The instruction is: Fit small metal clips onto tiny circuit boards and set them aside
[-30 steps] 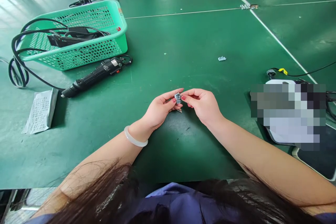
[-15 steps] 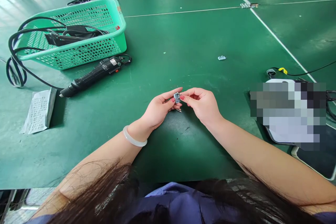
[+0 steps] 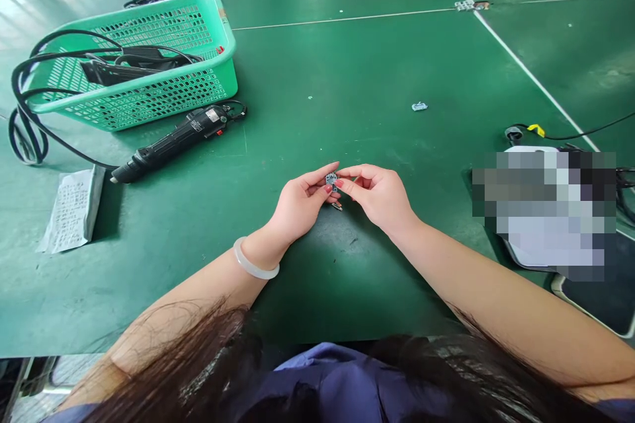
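Observation:
A small grey-blue moulded part [image 3: 331, 178] with cut-out details is held up above the green tabletop [image 3: 317, 125], in front of my body. My left hand [image 3: 300, 203] pinches it between thumb and fingers from the left. From the right, my right hand [image 3: 380, 195] has its thumb and index finger pressed against the part's right side. Whether the right fingertips also hold a smaller piece cannot be made out. A thin, pale, metallic-looking bit [image 3: 337, 206] shows below the left fingertips. Farther back on the table lies a similar small light-blue piece [image 3: 419, 106].
At the left stands a green plastic basket [image 3: 149, 102] with black cables and adapters inside. A black electric screwdriver [image 3: 173, 142] lies before it, near a folded paper packet [image 3: 73, 210]. On the right are a blurred pale object [image 3: 550, 211] and a dark tablet-like slab [image 3: 602, 301].
The part has turned slightly between my fingers and shifted a little left and up. My right thumb and index finger have moved left, covering more of its right side.

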Motion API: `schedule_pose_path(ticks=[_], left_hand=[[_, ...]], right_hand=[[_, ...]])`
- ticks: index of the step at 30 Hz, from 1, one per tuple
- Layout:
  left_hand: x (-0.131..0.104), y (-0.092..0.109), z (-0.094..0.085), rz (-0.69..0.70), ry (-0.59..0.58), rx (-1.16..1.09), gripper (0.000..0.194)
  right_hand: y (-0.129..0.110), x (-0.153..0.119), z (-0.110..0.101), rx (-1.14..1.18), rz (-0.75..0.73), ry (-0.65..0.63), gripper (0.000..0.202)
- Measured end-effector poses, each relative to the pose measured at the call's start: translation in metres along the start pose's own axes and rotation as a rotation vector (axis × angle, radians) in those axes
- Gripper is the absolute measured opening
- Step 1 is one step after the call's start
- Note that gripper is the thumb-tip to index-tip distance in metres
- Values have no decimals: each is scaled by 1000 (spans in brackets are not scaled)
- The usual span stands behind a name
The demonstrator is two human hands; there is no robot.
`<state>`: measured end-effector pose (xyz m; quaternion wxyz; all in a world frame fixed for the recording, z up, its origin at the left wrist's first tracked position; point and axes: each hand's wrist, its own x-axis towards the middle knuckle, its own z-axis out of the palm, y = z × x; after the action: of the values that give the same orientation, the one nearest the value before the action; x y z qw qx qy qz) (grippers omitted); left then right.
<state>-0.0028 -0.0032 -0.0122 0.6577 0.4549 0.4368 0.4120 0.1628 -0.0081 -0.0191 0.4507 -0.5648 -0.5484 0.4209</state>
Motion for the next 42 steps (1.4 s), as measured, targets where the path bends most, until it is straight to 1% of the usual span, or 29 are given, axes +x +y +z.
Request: schedule_pose_path(ticks=[3, 6, 11, 15, 18, 21, 23, 26, 28, 31, 35, 38, 40, 42], left_hand=[[-2, 3, 2, 53, 43, 84, 44], [-2, 5, 4, 84, 58, 144, 44], [-3, 4, 4, 135, 47, 161, 37], [-2, 1, 3, 128, 49, 150, 28], [-3, 1, 3, 120, 59, 152, 23], [-2, 5, 3, 82, 105, 150, 15], [-2, 10, 1, 65, 153, 137, 12], [0, 15, -1, 61, 218, 103, 10], [2, 16, -3, 54, 243, 83, 9], [3, 14, -4, 34, 256, 60, 9], [5, 11, -3, -6, 269, 28, 13], [7, 10, -3, -35, 275, -2, 20], [7, 10, -4, -43, 266, -11, 21], [7, 10, -4, -48, 252, -15, 19]], right_hand=[[-1, -1, 0, -2, -84, -9, 16], [-3, -2, -1, -18, -108, -17, 14], [-5, -4, -1, -26, -116, -5, 14], [-5, -4, 0, -78, -157, 19, 12], [-3, -2, -1, -96, -176, 3, 12], [-2, 0, -3, -130, -158, -50, 12], [-2, 1, -7, -225, -136, -121, 12], [-3, 1, -12, -415, -134, -265, 14], [-3, 1, -14, -491, -160, -308, 13], [-4, 0, -11, -549, -226, -299, 13], [-2, -2, -1, -677, -317, -297, 10], [0, -2, 3, -738, -373, -278, 16], [1, -2, 2, -701, -389, -257, 19], [2, -1, 0, -602, -404, -189, 18]])
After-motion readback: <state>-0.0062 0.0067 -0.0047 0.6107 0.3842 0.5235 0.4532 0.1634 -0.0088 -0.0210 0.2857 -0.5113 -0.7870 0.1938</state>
